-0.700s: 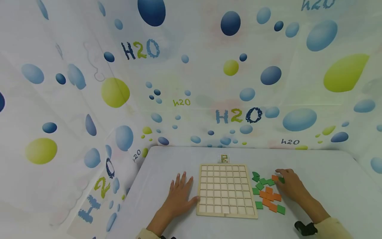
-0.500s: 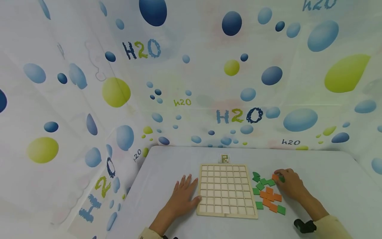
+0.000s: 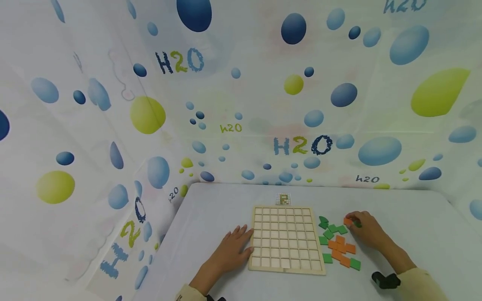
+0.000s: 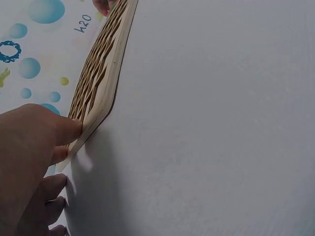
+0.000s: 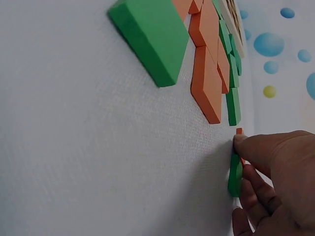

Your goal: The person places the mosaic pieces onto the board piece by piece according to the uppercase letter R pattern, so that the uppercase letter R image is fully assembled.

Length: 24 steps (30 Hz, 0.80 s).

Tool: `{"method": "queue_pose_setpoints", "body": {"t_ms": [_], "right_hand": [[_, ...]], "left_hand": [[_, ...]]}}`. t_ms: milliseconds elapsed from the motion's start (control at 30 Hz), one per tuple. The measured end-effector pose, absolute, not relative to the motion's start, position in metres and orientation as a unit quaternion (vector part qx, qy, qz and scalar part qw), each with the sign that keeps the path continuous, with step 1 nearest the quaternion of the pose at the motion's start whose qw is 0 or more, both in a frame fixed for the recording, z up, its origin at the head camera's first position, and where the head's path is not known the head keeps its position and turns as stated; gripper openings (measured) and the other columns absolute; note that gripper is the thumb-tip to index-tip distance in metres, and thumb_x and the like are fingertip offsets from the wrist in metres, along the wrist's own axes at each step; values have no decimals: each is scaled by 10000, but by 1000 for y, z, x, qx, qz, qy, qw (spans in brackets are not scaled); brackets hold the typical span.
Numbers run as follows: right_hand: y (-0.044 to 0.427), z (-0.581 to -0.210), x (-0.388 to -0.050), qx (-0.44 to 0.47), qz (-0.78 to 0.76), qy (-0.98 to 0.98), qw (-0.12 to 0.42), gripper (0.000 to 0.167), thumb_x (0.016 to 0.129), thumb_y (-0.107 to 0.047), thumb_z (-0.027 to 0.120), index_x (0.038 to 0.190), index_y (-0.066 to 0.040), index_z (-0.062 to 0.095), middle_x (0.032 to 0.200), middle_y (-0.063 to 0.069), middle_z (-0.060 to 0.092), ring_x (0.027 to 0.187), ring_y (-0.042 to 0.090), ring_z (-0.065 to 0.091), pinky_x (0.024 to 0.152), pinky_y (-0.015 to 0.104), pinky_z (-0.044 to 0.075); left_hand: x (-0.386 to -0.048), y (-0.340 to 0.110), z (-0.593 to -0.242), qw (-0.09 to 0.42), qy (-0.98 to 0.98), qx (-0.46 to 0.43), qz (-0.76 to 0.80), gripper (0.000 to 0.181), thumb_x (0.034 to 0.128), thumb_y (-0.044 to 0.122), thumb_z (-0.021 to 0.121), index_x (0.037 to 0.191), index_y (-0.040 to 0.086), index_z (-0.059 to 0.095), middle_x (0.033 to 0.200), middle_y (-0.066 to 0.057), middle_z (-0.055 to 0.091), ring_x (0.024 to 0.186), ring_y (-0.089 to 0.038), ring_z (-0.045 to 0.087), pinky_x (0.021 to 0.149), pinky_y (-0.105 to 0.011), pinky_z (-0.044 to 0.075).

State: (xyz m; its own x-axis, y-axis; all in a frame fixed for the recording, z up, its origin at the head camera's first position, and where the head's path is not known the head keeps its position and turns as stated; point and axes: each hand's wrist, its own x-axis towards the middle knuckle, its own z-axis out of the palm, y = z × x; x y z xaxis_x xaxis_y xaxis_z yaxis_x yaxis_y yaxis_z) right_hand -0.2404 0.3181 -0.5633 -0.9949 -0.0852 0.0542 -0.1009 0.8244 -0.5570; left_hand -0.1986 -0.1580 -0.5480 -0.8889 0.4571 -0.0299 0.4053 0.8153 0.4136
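My right hand (image 3: 367,232) pinches a small orange tile (image 3: 347,221) between thumb and fingers, at the far end of the loose tiles. A green tile (image 5: 236,179) lies right beside it, partly under the fingers in the right wrist view. On the other side, my left hand (image 3: 230,253) lies with its fingers mostly straight against the left edge of a wooden grid board (image 3: 271,270). In the left wrist view, the thumb touches the board's rim (image 4: 109,93). The board's square cells hold no tiles.
Several green tiles (image 3: 327,258) and orange tiles (image 3: 350,248) lie flat to the right of the board, some touching or overlapping. A small printed pattern card (image 3: 283,199) sits behind the board. A patterned curtain (image 3: 241,96) hangs past the white table's back edge (image 3: 226,184).
My left hand has slid right, its fingers coming up against the board's edge. My right fingers have closed from spread to a pinch on the orange tile.
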Motion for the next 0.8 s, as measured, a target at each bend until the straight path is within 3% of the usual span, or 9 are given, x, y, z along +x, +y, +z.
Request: {"method": "queue_pose_setpoints", "body": {"t_ms": [267,533,800], "right_hand": [[313,-570,-251,50,307,-950,6,296,1011,-88,657,1256,75,627,1167,266,613,1032,371,585,946,612,532],[302,-575,-263,61,323,-944,35,280,1022,-101,628,1238,77,634,1135,258,610,1016,366,585,853,555,504],[286,-570,-267,59,330,-941,31,273,1042,-82,614,1227,118,614,1131,294,582,1007,377,585,877,563,516]], "left_hand": [[-200,-161,-548,66,950,235,195,594,1084,409,548,1610,150,457,1680,-153,393,1558,-410,352,1225,-644,312],[-200,-161,-549,73,948,226,212,584,1077,376,557,1609,155,462,1685,-143,388,1566,-404,339,1237,-642,292],[-199,-161,-548,81,948,222,211,588,1074,381,557,1615,174,454,1689,-127,385,1571,-392,334,1240,-634,292]]}}
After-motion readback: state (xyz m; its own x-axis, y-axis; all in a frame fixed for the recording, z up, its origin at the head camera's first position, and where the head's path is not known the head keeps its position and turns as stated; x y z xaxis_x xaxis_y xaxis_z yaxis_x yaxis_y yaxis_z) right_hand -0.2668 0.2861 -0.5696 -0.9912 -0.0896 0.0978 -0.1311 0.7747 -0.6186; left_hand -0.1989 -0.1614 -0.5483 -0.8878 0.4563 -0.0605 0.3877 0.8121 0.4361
